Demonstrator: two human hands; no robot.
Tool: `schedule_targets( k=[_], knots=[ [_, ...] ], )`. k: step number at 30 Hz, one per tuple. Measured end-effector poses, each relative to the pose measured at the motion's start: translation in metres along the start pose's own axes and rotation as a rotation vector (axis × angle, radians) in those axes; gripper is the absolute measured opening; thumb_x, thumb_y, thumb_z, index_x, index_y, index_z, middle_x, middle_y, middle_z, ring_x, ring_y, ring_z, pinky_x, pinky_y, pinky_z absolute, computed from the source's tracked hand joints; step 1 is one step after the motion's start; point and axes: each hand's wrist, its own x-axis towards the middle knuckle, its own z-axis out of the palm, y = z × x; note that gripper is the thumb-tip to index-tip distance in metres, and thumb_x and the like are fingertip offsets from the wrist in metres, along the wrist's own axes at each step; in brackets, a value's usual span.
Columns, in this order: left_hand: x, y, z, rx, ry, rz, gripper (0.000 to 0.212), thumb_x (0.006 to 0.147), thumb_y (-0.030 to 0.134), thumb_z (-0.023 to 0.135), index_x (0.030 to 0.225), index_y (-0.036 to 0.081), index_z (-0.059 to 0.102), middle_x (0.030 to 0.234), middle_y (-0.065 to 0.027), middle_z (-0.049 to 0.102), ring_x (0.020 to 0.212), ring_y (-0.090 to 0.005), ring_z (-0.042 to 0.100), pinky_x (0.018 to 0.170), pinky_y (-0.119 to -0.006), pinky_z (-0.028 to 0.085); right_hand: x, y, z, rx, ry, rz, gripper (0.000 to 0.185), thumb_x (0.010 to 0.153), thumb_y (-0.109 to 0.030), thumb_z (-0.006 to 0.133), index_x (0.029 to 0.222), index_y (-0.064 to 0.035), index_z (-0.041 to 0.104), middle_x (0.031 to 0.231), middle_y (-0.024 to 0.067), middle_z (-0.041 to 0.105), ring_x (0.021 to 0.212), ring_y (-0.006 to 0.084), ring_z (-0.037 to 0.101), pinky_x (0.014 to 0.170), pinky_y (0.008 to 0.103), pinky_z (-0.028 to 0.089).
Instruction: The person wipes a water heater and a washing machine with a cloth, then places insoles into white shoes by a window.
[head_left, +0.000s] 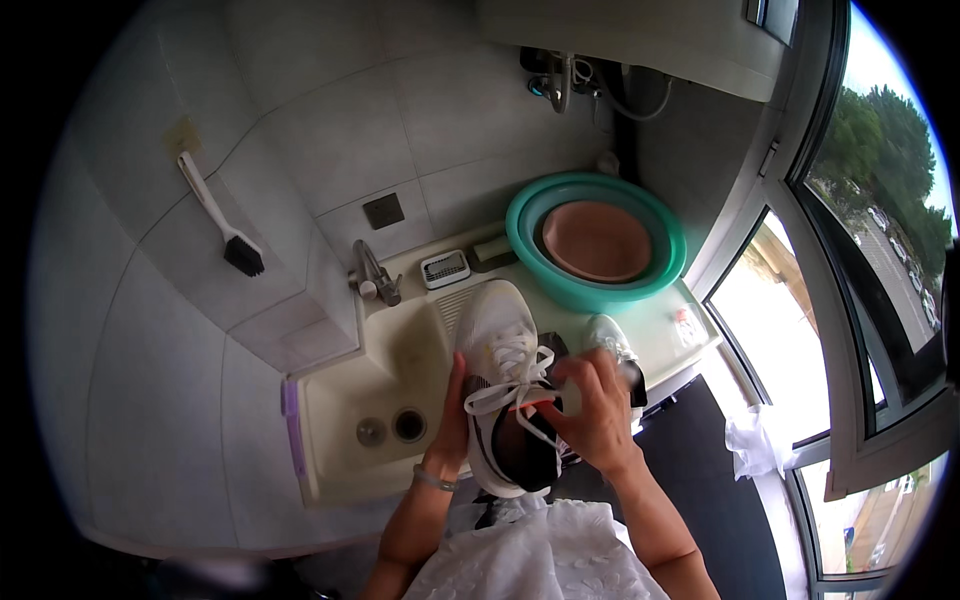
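A white lace-up sneaker is held toe-away above the front edge of the sink counter. My left hand grips its left side, fingers mostly hidden beneath the shoe. White laces lie loosely looped over the tongue, with one end hanging beside the dark opening. An orange-red edge shows at the tongue. Beside that edge is my right hand, thumb against or very near the shoe and fingers curled and blurred; whether it pinches anything is unclear. A second white sneaker rests on the counter behind the right hand.
The cream sink with a faucet lies at left. A soap dish stands behind the ribbed drainboard. Teal basins hold a pinkish basin. A scrub brush hangs on the left wall. An open window borders the right.
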Motion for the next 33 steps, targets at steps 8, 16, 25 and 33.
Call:
schedule_targets(
  k=[8,16,25,33],
  knots=[
    [0.043,-0.058,-0.061,0.538,0.113,0.079,0.057,0.097,0.055,0.039,0.118,0.004,0.055,0.109,-0.0097,0.062,0.097,-0.0189,0.061,0.086,-0.03,0.049,-0.027,0.082,0.057,0.631,-0.068,0.196,0.029,0.09,-0.017,0.051,0.113,-0.0054,0.065,0.135,0.0165,0.05,0.137,0.0329,0.033,0.114,0.0411,0.022],
    [-0.003,-0.021,0.014,1.396,-0.085,0.521,0.019,0.09,0.012,0.059,0.084,-0.006,0.06,0.08,-0.023,0.064,0.072,-0.033,0.065,0.067,-0.04,0.05,-0.052,0.104,0.083,0.136,0.09,0.34,0.023,0.09,-0.015,0.053,0.103,-0.0046,0.068,0.119,0.0108,0.062,0.126,0.0347,0.044,0.111,0.0443,0.026],
    [0.032,-0.098,-0.082,1.768,-0.069,0.233,0.017,0.082,0.014,0.059,0.088,-0.002,0.063,0.078,-0.0242,0.066,0.072,-0.041,0.065,0.065,-0.048,0.053,-0.086,0.134,0.141,-0.063,0.019,0.205,0.034,0.081,-0.018,0.064,0.115,-0.0117,0.066,0.124,0.0112,0.058,0.119,0.0376,0.045,0.1,0.0465,0.037],
    [0.042,-0.094,-0.073,1.979,0.003,0.199,0.013,0.076,0.006,0.061,0.088,0.002,0.065,0.079,-0.0216,0.067,0.077,-0.0389,0.066,0.068,-0.046,0.054,-0.112,0.168,0.124,0.385,0.366,0.758,0.03,0.084,-0.003,0.049,0.113,-0.0009,0.057,0.103,0.0095,0.061,0.09,0.0206,0.06,0.081,0.032,0.049]
  ],
)
